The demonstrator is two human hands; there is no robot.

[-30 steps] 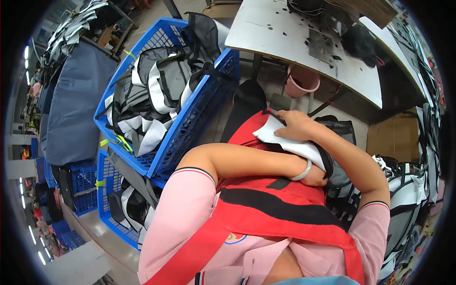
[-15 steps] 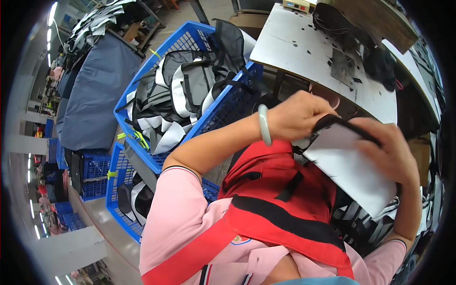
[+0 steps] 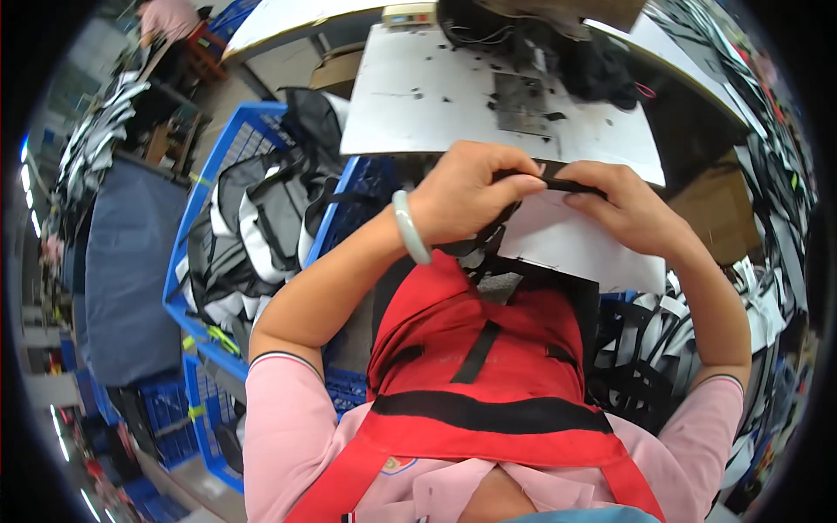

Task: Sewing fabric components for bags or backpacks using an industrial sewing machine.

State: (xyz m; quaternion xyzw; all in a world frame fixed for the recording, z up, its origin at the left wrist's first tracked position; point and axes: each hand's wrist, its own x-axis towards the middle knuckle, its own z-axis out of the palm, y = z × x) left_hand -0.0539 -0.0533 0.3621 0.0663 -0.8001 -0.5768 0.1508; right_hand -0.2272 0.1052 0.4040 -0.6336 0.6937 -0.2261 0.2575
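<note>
Between my hands, over my lap and at the near edge of the worktable, is a white fabric panel (image 3: 567, 240) with a black band (image 3: 568, 185) along its upper edge. My left hand (image 3: 475, 190) pinches the left end of that band between thumb and fingers. Farther right, my right hand (image 3: 629, 207) is closed on the same band, thumb on the near side. The rest of the panel hangs down toward me and to the right. Some dark material beside my left fingers is partly hidden.
A white worktable (image 3: 392, 109) ahead bears black scraps, a metal plate (image 3: 523, 105) and dark cloth (image 3: 597, 74). On the left stands a blue crate (image 3: 187, 235) of grey, black and white sewn pieces. Straps and white pieces (image 3: 649, 327) pile up at my right. A cardboard box (image 3: 715, 213) stands beyond.
The view has swung right, facing the table more squarely. My blurred right hand has steadied on the black band, and the hands now hold it nearly level at the table's edge.
</note>
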